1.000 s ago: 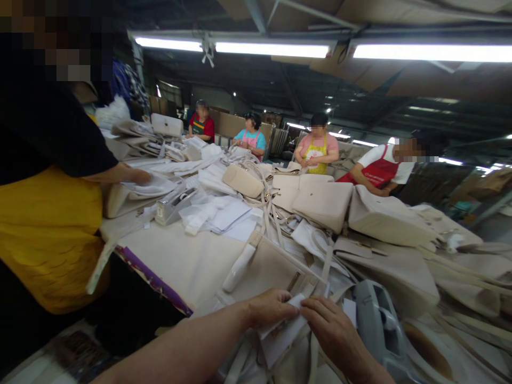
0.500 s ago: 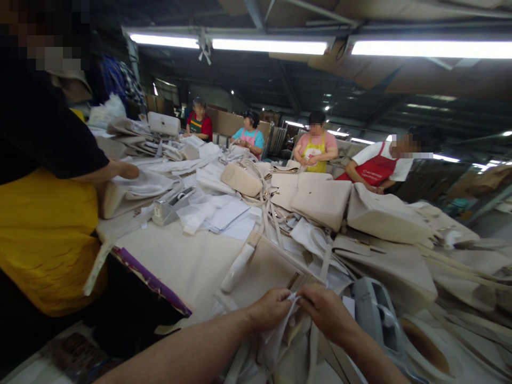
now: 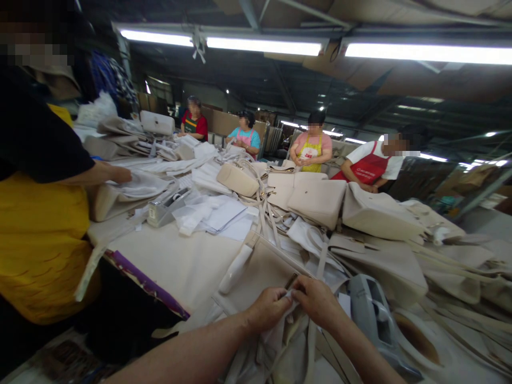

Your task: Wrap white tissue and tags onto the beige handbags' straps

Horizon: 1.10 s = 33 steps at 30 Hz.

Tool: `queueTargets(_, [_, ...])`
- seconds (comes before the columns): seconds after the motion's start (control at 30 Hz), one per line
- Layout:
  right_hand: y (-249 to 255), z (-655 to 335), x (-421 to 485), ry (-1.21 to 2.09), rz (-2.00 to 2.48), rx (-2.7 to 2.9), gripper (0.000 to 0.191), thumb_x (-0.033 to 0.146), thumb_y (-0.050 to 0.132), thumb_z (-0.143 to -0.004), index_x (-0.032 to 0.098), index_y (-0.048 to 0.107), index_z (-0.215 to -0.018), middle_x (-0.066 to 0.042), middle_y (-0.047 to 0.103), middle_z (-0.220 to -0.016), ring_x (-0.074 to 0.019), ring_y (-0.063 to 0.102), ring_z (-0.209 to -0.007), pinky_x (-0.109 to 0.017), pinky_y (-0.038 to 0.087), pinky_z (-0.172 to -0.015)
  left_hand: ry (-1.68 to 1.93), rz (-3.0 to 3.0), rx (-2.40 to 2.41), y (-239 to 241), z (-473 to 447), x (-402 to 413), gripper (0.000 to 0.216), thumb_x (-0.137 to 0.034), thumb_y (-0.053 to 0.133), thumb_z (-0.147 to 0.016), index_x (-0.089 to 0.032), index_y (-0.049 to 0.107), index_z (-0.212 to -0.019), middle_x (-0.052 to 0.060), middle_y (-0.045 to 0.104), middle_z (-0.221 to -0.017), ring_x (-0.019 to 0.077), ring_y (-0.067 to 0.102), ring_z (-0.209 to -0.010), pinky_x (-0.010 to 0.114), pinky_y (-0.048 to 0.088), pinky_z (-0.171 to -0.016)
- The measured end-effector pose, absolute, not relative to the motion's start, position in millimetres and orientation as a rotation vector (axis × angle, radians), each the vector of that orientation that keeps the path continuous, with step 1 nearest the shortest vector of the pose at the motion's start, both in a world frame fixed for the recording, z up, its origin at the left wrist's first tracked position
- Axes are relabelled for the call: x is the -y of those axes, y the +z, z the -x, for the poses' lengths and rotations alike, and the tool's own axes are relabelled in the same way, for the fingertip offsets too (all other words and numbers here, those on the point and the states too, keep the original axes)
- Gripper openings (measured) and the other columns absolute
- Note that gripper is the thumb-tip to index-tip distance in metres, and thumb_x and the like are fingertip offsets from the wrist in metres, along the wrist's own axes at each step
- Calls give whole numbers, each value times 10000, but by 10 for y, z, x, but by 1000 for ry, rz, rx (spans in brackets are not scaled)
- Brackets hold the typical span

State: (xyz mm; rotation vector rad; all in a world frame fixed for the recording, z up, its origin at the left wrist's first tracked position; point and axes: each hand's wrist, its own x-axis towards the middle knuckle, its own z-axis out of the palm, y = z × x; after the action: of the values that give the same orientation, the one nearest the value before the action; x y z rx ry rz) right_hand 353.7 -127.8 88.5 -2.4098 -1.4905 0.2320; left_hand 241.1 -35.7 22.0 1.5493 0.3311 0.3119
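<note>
My left hand (image 3: 268,309) and my right hand (image 3: 318,301) meet at the bottom centre, fingers pinched together on a piece of white wrapping paper (image 3: 280,333) that hangs crumpled below them. They work over a beige handbag (image 3: 264,266) lying flat on the table, close to its metal clasp (image 3: 291,281). A white-wrapped handle (image 3: 236,268) lies on the bag just left of my hands. A grey tape dispenser (image 3: 374,320) stands just right of my right hand.
Beige handbags (image 3: 320,200), straps and white paper sheets (image 3: 224,213) cover the long table (image 3: 176,256). A second tape dispenser (image 3: 164,208) sits at left. A person in a yellow apron (image 3: 40,234) stands close at left; several other people work along the far side.
The flat white paper between my hands has been gathered and crumpled downward. Both hands moved slightly up and closer together near the clasp. The view drifted a little.
</note>
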Motion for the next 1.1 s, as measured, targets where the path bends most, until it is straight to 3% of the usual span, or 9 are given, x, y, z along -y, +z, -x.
queueTargets(0.4, [805, -3359, 1286, -47, 2537, 1386, 159, 117, 447, -745, 203, 572, -696, -32, 665, -687, -183, 611, -682, -268, 361, -594, 314, -1607, -342, 220, -2389, 395, 157, -270, 550, -701, -129, 594, -754, -11, 586, -671, 140, 507, -665, 214, 388, -615])
queueTargets(0.63, [751, -3338, 1357, -180, 2457, 1359, 175, 132, 425, -788, 192, 587, -817, -79, 638, -861, -206, 587, -845, -308, 431, -739, 327, -1511, -355, 171, -2404, 369, 290, -408, 536, -726, -123, 586, -712, 1, 578, -632, 142, 493, -630, 235, 363, -611])
queueTargets(0.77, [946, -3531, 1867, -227, 2281, 1054, 203, 326, 418, -816, 217, 588, -836, -50, 646, -839, -194, 601, -790, -303, 459, -716, 212, -1388, -409, 201, -2363, 358, 335, -453, 554, -697, -124, 578, -758, 13, 599, -611, 129, 485, -548, 238, 346, -563])
queueTargets(0.87, [1088, -3706, 2510, -333, 2353, 663, 298, 485, 459, -747, 243, 612, -829, -50, 666, -831, -221, 617, -734, -331, 464, -686, 186, -1355, -408, 195, -2349, 358, 346, -466, 572, -676, -124, 573, -729, 22, 612, -609, 126, 485, -545, 242, 343, -576])
queueTargets(1.0, [1052, -3862, 3302, -444, 2532, 307, 346, 522, 464, -692, 245, 627, -819, -75, 673, -872, -257, 620, -760, -361, 468, -676, 189, -1392, -400, 161, -2375, 369, 348, -473, 577, -678, -128, 573, -716, 10, 604, -608, 126, 488, -567, 241, 351, -597])
queueTargets(1.1, [885, -3930, 3587, -351, 2593, 331, 330, 495, 448, -713, 229, 635, -771, -73, 676, -844, -242, 621, -770, -347, 471, -692, 161, -1400, -405, 148, -2409, 373, 373, -495, 589, -669, -130, 582, -748, 5, 605, -609, 138, 508, -577, 241, 363, -595])
